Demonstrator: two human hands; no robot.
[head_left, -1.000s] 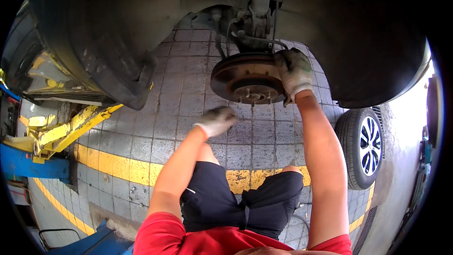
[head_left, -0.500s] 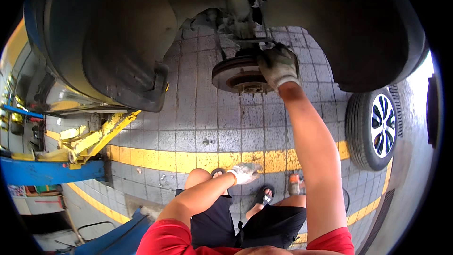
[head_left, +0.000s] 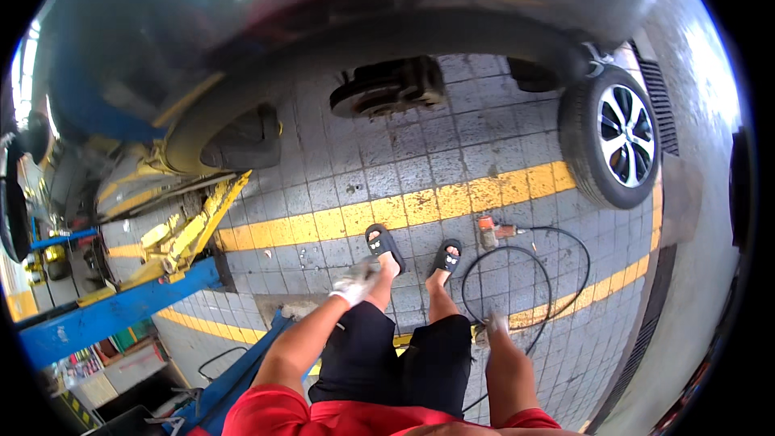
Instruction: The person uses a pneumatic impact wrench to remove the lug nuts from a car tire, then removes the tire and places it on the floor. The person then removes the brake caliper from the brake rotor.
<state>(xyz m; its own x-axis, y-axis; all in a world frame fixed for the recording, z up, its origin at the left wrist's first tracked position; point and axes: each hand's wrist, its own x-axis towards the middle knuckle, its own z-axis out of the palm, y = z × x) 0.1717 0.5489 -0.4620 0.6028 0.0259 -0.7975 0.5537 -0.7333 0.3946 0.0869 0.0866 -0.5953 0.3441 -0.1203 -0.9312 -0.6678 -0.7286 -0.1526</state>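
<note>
Head view: the gloved left hand (head_left: 355, 281) hangs loose over the left knee, its grip released and holding nothing. The right hand (head_left: 494, 324) hangs by the right thigh, its grip too blurred to tell. An air impact wrench (head_left: 488, 232) lies with its black hose (head_left: 529, 274) on the tiled floor (head_left: 452, 145), beside the sandalled feet; the bare brake disc (head_left: 383, 93) sits well apart under the lifted car.

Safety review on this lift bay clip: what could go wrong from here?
1. The black air hose loops on the floor right beside the feet in open sandals: likely a trip hazard, with toes unprotected.
2. The impact wrench lies on the yellow line, easy to step on.
3. The removed wheel stands upright and could roll or tip.
The left hand and right hand, both gloved, hold nothing.
</note>
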